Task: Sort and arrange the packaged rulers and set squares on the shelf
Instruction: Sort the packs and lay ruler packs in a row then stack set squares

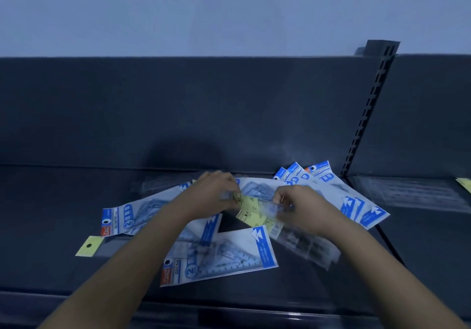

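A loose heap of blue-and-white set square packs (221, 257) lies on the dark shelf (51, 201). Clear ruler packs with yellow header cards (251, 216) lie among them. My left hand (216, 191) pinches the left end of a yellow-carded ruler pack (248, 202) above the heap. My right hand (300, 206) grips the same pack's clear right end. Several more set square packs (318, 178) fan out against the back panel at the right. Another set square pack (122, 220) lies at the left, beside a ruler pack with a yellow header (89, 246).
A slotted upright (367, 109) divides the shelf from the bay on the right, where clear ruler packs (413, 191) lie. The dark back panel (178, 109) rises behind the heap. The shelf's front lip (229, 305) runs below my forearms.
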Motion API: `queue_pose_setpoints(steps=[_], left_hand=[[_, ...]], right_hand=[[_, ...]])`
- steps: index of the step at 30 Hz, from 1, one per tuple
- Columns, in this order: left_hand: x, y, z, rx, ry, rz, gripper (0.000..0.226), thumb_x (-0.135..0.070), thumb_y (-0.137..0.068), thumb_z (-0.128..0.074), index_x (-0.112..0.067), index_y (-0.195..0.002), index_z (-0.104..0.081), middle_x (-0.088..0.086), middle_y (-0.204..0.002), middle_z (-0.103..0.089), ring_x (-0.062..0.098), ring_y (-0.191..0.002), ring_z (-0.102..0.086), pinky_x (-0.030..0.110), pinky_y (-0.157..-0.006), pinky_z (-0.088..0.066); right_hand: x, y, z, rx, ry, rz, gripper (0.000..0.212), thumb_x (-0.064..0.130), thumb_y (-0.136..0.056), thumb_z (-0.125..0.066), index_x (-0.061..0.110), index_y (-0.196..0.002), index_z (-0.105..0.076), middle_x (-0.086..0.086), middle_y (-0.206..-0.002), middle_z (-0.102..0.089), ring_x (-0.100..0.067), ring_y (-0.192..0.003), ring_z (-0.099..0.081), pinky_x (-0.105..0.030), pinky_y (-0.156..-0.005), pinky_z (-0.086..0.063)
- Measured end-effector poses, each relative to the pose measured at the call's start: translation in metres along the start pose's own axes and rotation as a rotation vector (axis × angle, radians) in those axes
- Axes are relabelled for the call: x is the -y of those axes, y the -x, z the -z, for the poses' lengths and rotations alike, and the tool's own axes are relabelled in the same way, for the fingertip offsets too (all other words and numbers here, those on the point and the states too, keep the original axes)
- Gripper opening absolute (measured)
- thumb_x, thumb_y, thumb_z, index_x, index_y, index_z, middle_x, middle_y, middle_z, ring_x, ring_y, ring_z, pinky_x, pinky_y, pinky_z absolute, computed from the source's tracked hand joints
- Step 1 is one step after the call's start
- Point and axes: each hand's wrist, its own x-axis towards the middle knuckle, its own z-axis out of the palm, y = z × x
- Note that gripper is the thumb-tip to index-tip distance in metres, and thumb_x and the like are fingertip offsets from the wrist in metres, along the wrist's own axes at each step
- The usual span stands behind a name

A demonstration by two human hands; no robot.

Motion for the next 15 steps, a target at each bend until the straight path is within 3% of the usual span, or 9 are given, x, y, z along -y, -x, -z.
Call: queue_pose_setpoints(steps=[3,6,10,12,15], left_hand=[[0.004,0.011,0.016,-0.034,0.154,0.038,0.016,-0.035,-0.087,-0.068,-0.021,-0.093,-0.069,-0.006,-0.095,-0.064,0.014,-0.093,-0.058,0.030,-0.083,-0.040],[0.011,0.023,0.033,-0.006,0.268,0.091,0.009,-0.035,-0.084,-0.071,-0.034,-0.079,-0.064,-0.011,-0.086,-0.066,0.009,-0.084,-0.061,0.028,-0.074,-0.047],[0.022,0.043,0.047,0.042,0.302,0.102,0.009,-0.035,-0.081,-0.074,-0.033,-0.078,-0.066,-0.022,-0.076,-0.065,-0.003,-0.071,-0.060,0.016,-0.064,-0.046],[0.029,0.055,0.049,0.041,0.332,0.116,0.010,-0.034,-0.079,-0.077,-0.033,-0.082,-0.067,-0.022,-0.076,-0.066,-0.004,-0.070,-0.060,0.013,-0.063,-0.046],[0.039,0.068,0.049,0.077,0.364,0.163,0.012,-0.033,-0.079,-0.077,-0.034,-0.083,-0.066,-0.020,-0.072,-0.067,-0.003,-0.064,-0.060,0.013,-0.059,-0.044]], right_hand=[[0.004,0.003,0.004,-0.057,-0.108,0.066,0.002,0.011,-0.085,-0.063,0.012,-0.085,-0.061,-0.004,-0.085,-0.065,-0.020,-0.083,-0.061,-0.038,-0.079,-0.051],[0.010,0.004,0.005,-0.065,-0.229,0.107,0.007,0.014,-0.086,-0.067,0.009,-0.083,-0.062,-0.012,-0.084,-0.065,-0.028,-0.082,-0.062,-0.042,-0.080,-0.052],[0.021,0.001,-0.006,-0.019,-0.295,0.146,0.021,0.015,-0.084,-0.071,0.015,-0.068,-0.057,0.000,-0.062,-0.055,-0.014,-0.059,-0.050,-0.033,-0.064,-0.045],[0.027,-0.002,-0.013,0.029,-0.322,0.153,0.025,0.015,-0.085,-0.070,0.017,-0.065,-0.055,0.000,-0.063,-0.054,-0.013,-0.061,-0.048,-0.033,-0.063,-0.043],[0.035,-0.008,-0.025,0.079,-0.322,0.163,0.024,0.018,-0.086,-0.069,0.005,-0.071,-0.055,-0.006,-0.067,-0.053,-0.015,-0.063,-0.048,-0.031,-0.064,-0.042]])
